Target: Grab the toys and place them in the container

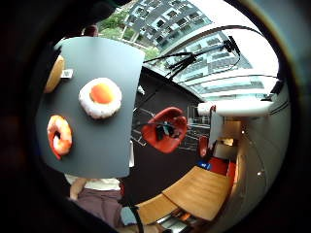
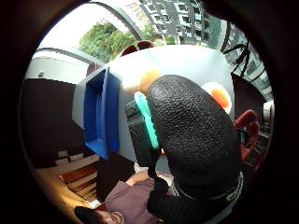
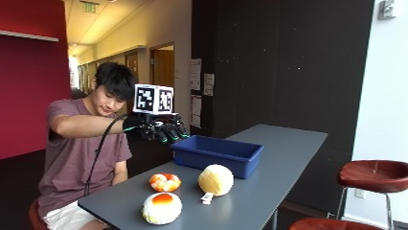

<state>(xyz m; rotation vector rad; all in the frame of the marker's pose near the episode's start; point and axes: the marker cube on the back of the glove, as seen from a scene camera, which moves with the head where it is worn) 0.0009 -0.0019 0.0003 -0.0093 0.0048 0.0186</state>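
**Below the raised hand: three toys left**

Beneath the hand [image 3: 158, 130], the table [image 3: 280, 158] carries the blue container [image 3: 218, 154], seemingly empty, just ahead. Under it lie the yellow ball [image 3: 215, 180], egg toy [image 3: 161, 207] and shrimp toy [image 3: 165, 182]. Its fingers hang relaxed, holding nothing.

No text, label, brand or number can be read anywhere, neither on the sheets [image 3: 196, 74] pinned to the dark wall nor on the ceiling sign [image 3: 89, 6] (too small to make out).
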